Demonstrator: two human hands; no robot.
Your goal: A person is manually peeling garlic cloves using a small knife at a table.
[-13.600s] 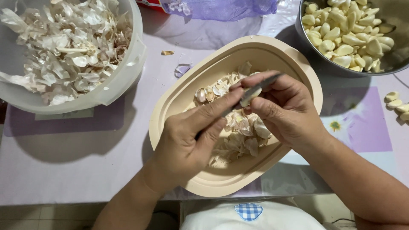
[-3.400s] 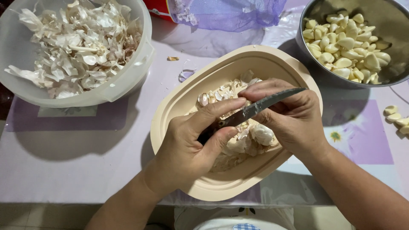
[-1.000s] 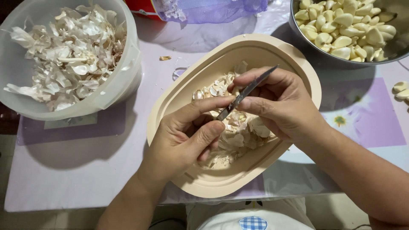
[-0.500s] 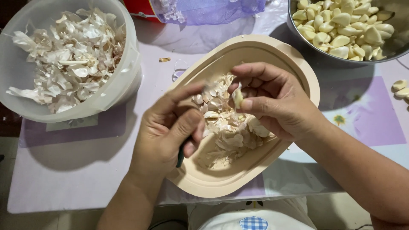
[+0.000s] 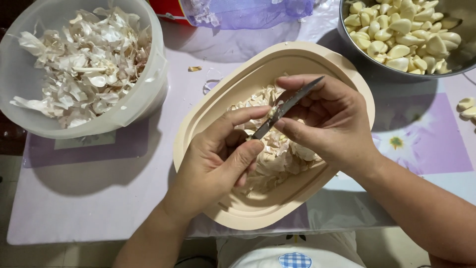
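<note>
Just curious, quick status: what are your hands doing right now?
Left hand holds knife. Right hand pinches garlic clove against the blade. Over beige tray. Nothing blocking.

The scene is evenly and fairly brightly lit from above. Soft shadows are thrown onto the surface point(image 5: 99, 198) below the plastic tub point(image 5: 144, 94) and beside the metal bowl point(image 5: 357, 49). Focus is sharp throughout; slight wide-angle bending is seen at the edges.

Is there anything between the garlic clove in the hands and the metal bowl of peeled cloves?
Nothing visible blocks it. The garlic clove sits at the knife over the beige tray; only the tray's rim and bare tablecloth lie before the metal bowl.
</note>
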